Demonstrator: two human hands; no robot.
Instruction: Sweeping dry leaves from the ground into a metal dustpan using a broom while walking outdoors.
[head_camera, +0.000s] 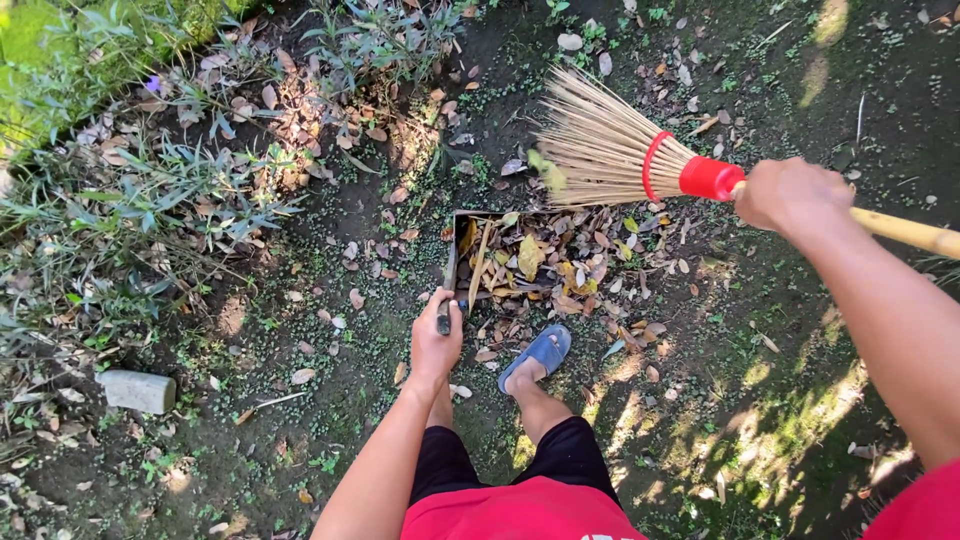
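Dry leaves (545, 262) need short strokes: our right hand (790, 195) grips the broom (610, 150), left hand (436, 340) clasps the dustpan (452, 265) steady.

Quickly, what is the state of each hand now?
Left hand: closed on the handle of the dark metal dustpan full of dry leaves.
Right hand: closed on the straw broom with red collar.
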